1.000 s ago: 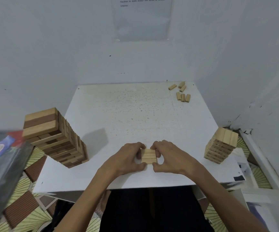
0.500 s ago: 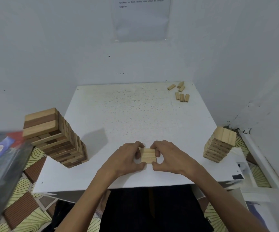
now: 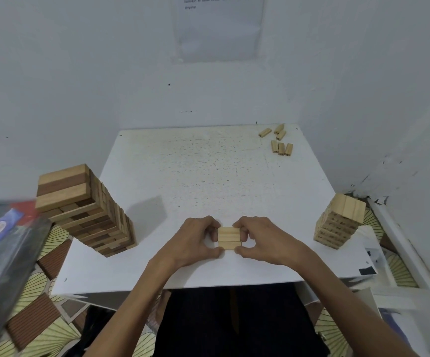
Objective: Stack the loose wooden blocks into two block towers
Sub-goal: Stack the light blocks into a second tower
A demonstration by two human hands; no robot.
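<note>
Head view: I count two towers, six loose blocks and one little set between my hands, all on the white worktop [image 3: 195, 176].

The big tower [image 3: 85, 210] of mixed dark and pale wood stands at the near left corner. The small tower [image 3: 340, 222], all pale, stands at the near right edge. The six loose blocks [image 3: 278, 140] lie flat in the far right corner, three close side by side and three scattered just behind them, well apart from my hands.

The set of three pale blocks [image 3: 229, 238] lies near the front edge, midway between the towers. The blocks sit side by side with their long sides touching. I cannot tell whether another layer sits beneath them.

My left hand [image 3: 195, 240] grips the set from its left end and my right hand [image 3: 265, 240] from its right end. On each hand the fingers [image 3: 210, 224] curl round the far side, and the thumb presses the near side. Both hands rest on the worktop.

As for containers, a blurred clear plastic thing [image 3: 5, 243] fills the left edge of the view, with something blue and red showing through it. I cannot tell what it is or what it holds.

A sheet of paper [image 3: 219, 27] hangs on the wall behind the worktop, its print too small to read. A patterned floor [image 3: 41, 318] shows below the worktop's edges.
</note>
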